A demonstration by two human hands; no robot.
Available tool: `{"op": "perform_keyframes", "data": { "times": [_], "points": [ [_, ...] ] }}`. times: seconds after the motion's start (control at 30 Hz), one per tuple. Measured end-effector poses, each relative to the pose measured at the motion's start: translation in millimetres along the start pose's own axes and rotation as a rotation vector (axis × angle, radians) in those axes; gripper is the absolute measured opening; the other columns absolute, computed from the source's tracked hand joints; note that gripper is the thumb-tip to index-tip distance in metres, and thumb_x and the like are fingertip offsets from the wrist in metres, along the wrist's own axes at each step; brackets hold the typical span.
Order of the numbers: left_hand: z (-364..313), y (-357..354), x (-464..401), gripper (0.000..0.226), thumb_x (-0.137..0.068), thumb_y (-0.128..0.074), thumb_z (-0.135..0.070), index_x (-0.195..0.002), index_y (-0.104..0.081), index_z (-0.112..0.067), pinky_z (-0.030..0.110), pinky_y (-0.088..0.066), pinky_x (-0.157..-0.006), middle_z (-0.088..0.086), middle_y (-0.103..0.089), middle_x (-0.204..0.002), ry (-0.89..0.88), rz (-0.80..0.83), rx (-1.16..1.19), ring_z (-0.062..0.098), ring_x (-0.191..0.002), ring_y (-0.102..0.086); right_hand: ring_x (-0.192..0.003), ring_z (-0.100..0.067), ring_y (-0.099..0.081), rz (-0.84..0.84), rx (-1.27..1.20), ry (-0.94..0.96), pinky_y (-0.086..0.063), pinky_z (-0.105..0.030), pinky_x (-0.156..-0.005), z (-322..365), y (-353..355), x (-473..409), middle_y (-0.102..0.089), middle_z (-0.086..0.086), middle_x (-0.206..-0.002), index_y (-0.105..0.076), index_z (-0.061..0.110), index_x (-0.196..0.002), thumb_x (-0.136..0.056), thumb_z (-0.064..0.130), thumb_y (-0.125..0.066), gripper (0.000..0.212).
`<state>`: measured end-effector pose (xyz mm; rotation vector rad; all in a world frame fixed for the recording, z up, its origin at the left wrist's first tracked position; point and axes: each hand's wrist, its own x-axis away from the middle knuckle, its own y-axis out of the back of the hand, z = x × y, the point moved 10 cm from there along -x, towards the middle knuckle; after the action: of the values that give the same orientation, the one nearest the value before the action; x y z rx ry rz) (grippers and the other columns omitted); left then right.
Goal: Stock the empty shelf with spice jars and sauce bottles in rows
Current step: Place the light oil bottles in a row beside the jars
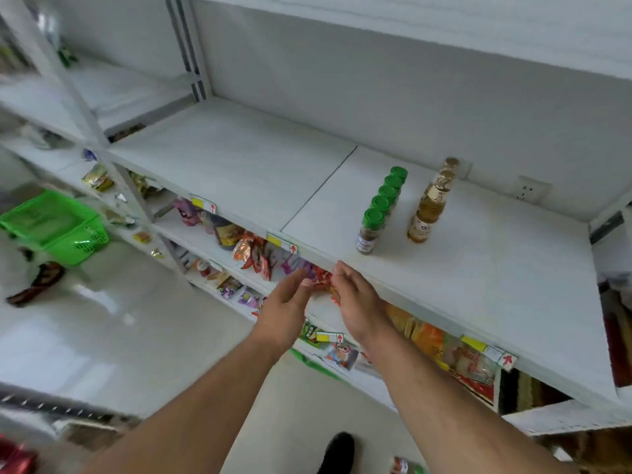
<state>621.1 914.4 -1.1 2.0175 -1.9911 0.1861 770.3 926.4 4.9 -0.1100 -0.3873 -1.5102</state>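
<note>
Left hand (285, 302): held out below the shelf edge, fingers straight and relaxed, nothing gripped.
Right hand (355, 301): raised just beside the left, fingers loosely bent — nothing seen in them; fingertips near the front lip of the shelf.
Shelf (239, 165): white board, mostly bare.
Spice jars (381, 208): green-capped, lined front to back in one row on the shelf's right half.
Sauce bottles (432, 203): amber, ranked in a row just beside the jars, on their right.
Green basket (56, 225): seen on the floor, far left.
</note>
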Motion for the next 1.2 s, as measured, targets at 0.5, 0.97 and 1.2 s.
{"op": "perform_keyframes", "data": {
  "times": [0.5, 0.97, 1.2],
  "points": [
    [83.3, 257.8, 258.9, 0.069, -0.094, -0.058, -0.053, -0.155, -0.039, -0.029, 0.041, -0.044, -0.112, -0.004, -0.046, -0.151, 0.228, -0.843, -0.144, 0.019, -0.136, -0.050, -0.154, -0.021, -0.027, 0.854, 0.823, 0.485, -0.021, -0.035, -0.124, 53.0, -303.9, 152.2, -0.029, -0.004, -0.167, -0.030, 0.018, -0.161, -0.106, 0.054, -0.038, 0.067],
    [159.8, 257.4, 519.8, 0.061, -0.102, -0.056, -0.034, -0.157, -0.036, -0.018, 0.032, -0.034, -0.114, 0.005, -0.042, -0.158, 0.482, -1.348, 0.031, 0.022, -0.145, -0.040, -0.134, -0.017, -0.051, 1.373, 0.852, 0.629, -0.041, -0.042, -0.114, -15.1, -403.2, 368.1, -0.053, 0.007, -0.147, -0.047, 0.029, -0.145, -0.099, 0.059, -0.044, 0.054],
    [194.6, 289.5, 602.8, 0.060, -0.098, -0.055, -0.043, -0.155, -0.039, -0.029, 0.046, -0.040, -0.115, -0.001, -0.044, -0.158, 0.478, -1.450, 0.111, 0.021, -0.142, -0.045, -0.143, -0.018, -0.045, 1.450, 0.854, 0.637, -0.036, -0.035, -0.114, -36.0, -455.0, 451.1, -0.043, 0.004, -0.158, -0.039, 0.026, -0.154, -0.104, 0.052, -0.043, 0.057]
  ]
}}
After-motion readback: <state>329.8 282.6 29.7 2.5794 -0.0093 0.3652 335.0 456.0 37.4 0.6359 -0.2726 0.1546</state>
